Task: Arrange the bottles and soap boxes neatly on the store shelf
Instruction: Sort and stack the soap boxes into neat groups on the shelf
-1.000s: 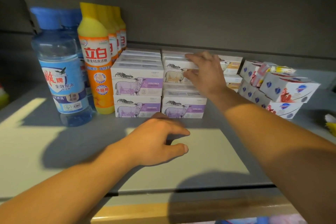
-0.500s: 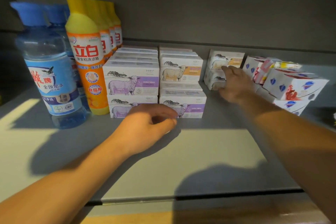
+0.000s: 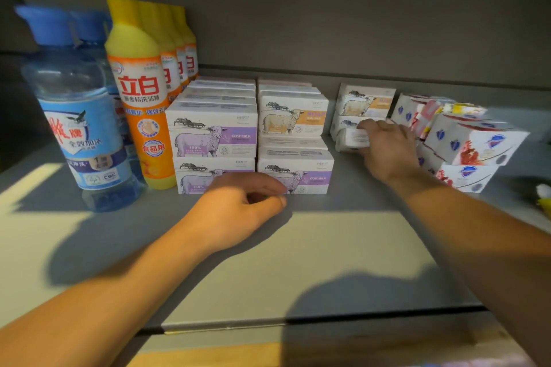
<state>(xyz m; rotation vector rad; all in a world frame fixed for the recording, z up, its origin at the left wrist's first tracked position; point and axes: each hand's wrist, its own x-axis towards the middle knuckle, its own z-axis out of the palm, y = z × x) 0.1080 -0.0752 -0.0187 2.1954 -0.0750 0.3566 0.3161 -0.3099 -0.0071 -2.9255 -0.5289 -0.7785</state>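
From the head camera, we had our right hand point(image 3: 387, 149) at centre right of the frame, fingers curled round a small white soap box point(image 3: 351, 140) that sat tilted in front of the short stack of sheep-print boxes point(image 3: 365, 104). We judged this step to be lifting or straightening that loose box so it could join a tidy stack. To do it well, we thought the grip should stay on the box's long sides, the box turned so its printed face looked outward, then set down flush with the boxes beneath it, without nudging the leaning shield-logo boxes point(image 3: 471, 140) just beside our knuckles to the right. The box lay under our fingertips, poking out to the left of the hand.

Our left hand point(image 3: 238, 205) was at lower centre, loosely curled with thumb near the forefinger and holding nothing we could see, just in front of the lower purple sheep box point(image 3: 295, 179). At upper left stood the blue bottles point(image 3: 74, 104) and orange detergent bottles point(image 3: 140, 104), upright in rows on the grey shelf point(image 3: 343, 247).
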